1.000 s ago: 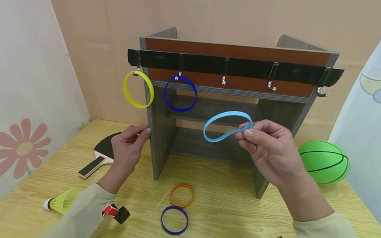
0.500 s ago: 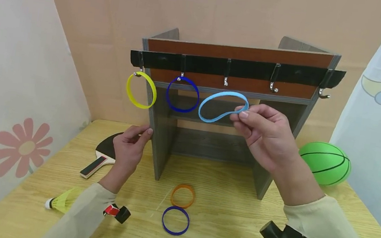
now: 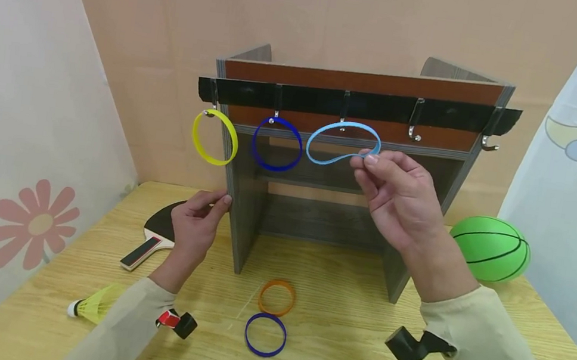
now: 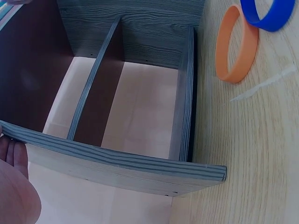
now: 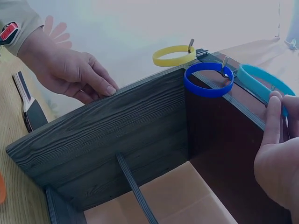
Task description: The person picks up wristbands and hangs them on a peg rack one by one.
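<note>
The left hand [image 3: 197, 217] pinches the front edge of the shelf [image 3: 242, 222], seemingly to steady its striped, wood-grained side. A yellow band [image 3: 234, 140] and a dark blue band [image 3: 275, 169] hang from shiny hooks [image 3: 272, 120], both round, smooth and rubbery by their look. Next, a light blue band [image 3: 349, 125] is at the middle hook [image 3: 342, 129]; whether around it, I cannot tell. The right hand [image 3: 404, 203] pinches its right end, likely leaving the far side free; the soft loop bends inward below. Farthest right sits a black-lined green ball [image 3: 490, 250].

Light-blue band [image 3: 351, 125] partly hidden by right fingers [image 3: 378, 164], shuttlecock [image 3: 95, 305] partly behind left sleeve [image 3: 124, 319]
</note>
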The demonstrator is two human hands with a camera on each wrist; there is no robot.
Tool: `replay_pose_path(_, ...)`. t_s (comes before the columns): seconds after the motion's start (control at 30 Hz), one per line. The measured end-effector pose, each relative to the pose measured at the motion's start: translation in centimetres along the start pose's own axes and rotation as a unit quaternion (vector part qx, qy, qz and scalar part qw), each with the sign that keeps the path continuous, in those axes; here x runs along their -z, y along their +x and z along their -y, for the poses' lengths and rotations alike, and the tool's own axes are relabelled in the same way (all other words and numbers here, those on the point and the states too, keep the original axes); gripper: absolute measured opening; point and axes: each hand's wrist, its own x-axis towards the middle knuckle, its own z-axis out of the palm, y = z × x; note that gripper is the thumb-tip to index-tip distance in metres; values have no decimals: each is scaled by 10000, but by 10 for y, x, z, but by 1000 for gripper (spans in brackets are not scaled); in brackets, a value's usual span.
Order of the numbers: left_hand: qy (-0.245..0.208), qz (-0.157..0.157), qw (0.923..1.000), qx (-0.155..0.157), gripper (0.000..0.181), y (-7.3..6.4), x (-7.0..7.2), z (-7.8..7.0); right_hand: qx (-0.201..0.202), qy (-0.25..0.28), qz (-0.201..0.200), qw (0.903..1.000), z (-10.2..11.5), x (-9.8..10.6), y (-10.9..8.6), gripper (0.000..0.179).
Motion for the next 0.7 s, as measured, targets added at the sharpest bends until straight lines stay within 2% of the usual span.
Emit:
replay_pose_path(0.33,63,-46,10000,-48,12,0,0,0,49,-102,-293,9995,-5,3,2,10)
replay_pose_path(0.7,52,-14,10000,-68,11,0,0,1,-53,-289,-196,9994,-14,7,1,11)
